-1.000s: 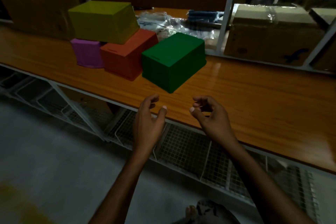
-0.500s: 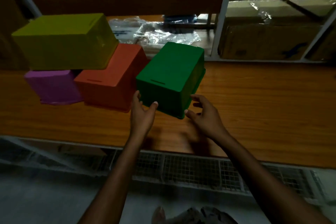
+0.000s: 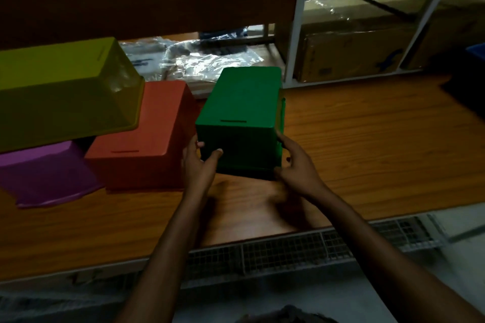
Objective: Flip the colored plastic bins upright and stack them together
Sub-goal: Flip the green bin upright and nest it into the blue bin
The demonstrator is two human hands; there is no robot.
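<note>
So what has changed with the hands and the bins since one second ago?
Both hands went forward from the table edge and took hold of the green bin: left hand at its left near corner, right hand at its right. The yellow, red and purple bins stayed, all upside down.

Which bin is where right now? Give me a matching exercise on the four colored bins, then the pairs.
Things:
1. green bin
2. yellow bin
3. purple bin
4. orange bin

Places:
A. on top, resting across two other bins
B. gripped at its near end by the left hand and right hand
C. farthest left, on the wooden shelf
D. between two other bins

Pairs: 1-B, 2-A, 3-C, 4-D
</note>
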